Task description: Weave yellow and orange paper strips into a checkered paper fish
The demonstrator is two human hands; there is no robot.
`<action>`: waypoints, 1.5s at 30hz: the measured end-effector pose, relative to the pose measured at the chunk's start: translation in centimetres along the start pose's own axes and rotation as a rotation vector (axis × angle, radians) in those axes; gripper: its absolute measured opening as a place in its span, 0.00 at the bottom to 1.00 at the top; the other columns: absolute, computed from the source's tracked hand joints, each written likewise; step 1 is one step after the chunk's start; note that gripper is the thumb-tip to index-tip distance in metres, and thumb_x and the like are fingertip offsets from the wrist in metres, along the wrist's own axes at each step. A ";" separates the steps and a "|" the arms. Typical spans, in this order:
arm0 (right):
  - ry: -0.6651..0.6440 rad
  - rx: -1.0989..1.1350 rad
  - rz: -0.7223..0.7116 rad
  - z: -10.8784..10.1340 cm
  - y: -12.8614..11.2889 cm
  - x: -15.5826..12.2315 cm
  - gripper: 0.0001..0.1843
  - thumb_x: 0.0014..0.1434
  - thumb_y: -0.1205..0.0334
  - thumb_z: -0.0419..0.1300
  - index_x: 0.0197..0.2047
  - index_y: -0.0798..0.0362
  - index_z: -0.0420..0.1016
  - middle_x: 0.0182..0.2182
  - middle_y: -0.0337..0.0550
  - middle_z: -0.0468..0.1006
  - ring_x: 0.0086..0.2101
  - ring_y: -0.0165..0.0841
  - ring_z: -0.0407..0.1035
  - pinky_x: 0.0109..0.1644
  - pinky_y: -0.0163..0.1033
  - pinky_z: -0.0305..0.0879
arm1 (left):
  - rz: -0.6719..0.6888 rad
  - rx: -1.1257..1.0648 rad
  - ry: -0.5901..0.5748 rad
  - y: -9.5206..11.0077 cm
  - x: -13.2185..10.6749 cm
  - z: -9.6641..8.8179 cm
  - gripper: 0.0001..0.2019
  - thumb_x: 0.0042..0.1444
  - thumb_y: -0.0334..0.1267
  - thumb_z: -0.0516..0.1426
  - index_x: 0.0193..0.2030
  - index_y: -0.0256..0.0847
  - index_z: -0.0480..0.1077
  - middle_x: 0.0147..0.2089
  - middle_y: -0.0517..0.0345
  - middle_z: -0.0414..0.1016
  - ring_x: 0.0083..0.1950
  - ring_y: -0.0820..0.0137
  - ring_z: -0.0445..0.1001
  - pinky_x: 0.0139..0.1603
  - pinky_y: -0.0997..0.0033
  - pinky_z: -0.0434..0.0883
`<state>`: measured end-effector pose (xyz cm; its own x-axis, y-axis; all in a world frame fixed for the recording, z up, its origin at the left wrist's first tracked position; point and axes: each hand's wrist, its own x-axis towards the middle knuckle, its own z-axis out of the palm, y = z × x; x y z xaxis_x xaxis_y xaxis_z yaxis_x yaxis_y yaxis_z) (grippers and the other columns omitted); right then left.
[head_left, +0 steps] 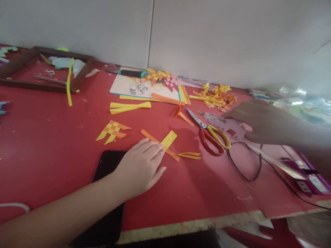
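Observation:
My left hand (pixel 141 165) lies on the red table with its fingers stretched out over crossed paper strips. One strip is orange (pixel 172 154), and a folded yellow strip (pixel 169 139) lies across it; the fingers cover part of the crossing. My right hand (pixel 254 120) is smeared by motion at the right, above a pinkish packet (pixel 213 119), so its fingers are unclear. Between the hands are scissors (pixel 204 127) with one red and one yellow handle, blades partly apart. A woven orange and yellow paper fish (pixel 113 129) rests left of my left hand.
A black phone (pixel 110 162) lies partly under my left forearm. Yellow strips (pixel 130 106), paper sheets (pixel 124 84) and a pile of scraps (pixel 222 98) lie farther back. A wooden frame (pixel 33 85) is at left. At right are a black cable (pixel 248 179) and a purple box (pixel 310 175).

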<state>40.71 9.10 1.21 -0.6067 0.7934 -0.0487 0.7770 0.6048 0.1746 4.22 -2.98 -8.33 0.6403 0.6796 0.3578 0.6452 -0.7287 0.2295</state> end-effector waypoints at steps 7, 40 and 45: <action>-0.129 -0.029 0.032 3.6 3.0 -3.5 0.26 0.47 0.77 0.56 0.49 0.51 0.76 0.47 0.59 0.79 0.47 0.45 0.70 0.49 0.51 0.60 | -0.009 0.001 -0.003 -0.1 -0.1 0.0 0.18 0.64 0.37 0.53 0.53 0.27 0.73 0.53 0.39 0.77 0.54 0.53 0.75 0.60 0.46 0.70; -0.030 0.840 -0.431 4.8 -13.6 9.0 0.04 0.61 0.65 0.62 0.36 0.51 0.79 0.37 0.42 0.72 0.40 0.32 0.68 0.47 0.39 0.66 | 0.029 0.089 0.002 0.2 0.3 -0.3 0.18 0.63 0.36 0.53 0.53 0.24 0.74 0.51 0.38 0.78 0.52 0.52 0.76 0.58 0.47 0.71; -0.014 0.838 -0.429 4.8 -13.6 8.8 0.04 0.61 0.66 0.62 0.37 0.53 0.79 0.38 0.43 0.73 0.40 0.31 0.69 0.47 0.38 0.67 | 0.049 0.086 0.004 0.2 0.4 -0.1 0.18 0.63 0.35 0.53 0.53 0.23 0.74 0.50 0.39 0.79 0.51 0.52 0.76 0.57 0.49 0.73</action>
<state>25.67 8.18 -6.35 -0.8711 0.4892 0.0419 0.3591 0.6929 -0.6252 4.56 -2.88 -8.02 0.6707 0.6427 0.3702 0.6465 -0.7513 0.1328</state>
